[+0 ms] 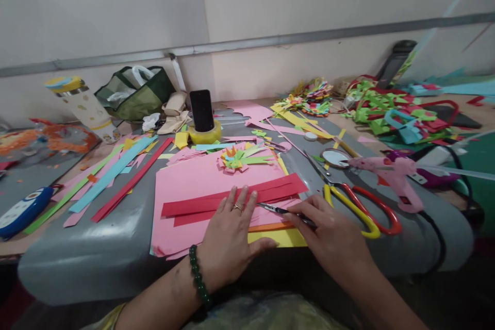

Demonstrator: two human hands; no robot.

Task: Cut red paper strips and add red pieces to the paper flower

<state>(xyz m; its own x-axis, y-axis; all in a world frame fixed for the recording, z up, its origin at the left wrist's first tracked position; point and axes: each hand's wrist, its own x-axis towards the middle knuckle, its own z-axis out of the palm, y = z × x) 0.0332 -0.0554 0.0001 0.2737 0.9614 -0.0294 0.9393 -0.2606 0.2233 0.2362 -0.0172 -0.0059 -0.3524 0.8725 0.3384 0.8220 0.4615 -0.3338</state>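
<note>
My left hand (230, 232) lies flat with its fingers stretched over red paper strips (201, 205), pressing them on a stack of pink paper sheets (185, 180). A green bead bracelet is on its wrist. Closed around a slim craft knife (273, 208) with a silver front and black handle is my right hand (328, 232). The knife's tip points left, at the lower edge of the red strips close to my left fingers. Yellow and orange sheets (282, 238) stick out under the pink ones. A multicoloured fringed paper flower (240, 159) sits above the strips.
Red-and-yellow-handled scissors (359, 206) and a pink glue gun (394, 172) lie to the right. A phone (201, 111) stands in a yellow tape roll (207, 135). Paper strips (112, 175), a bottle (83, 108) and a blue-and-white object (25, 211) are on the left.
</note>
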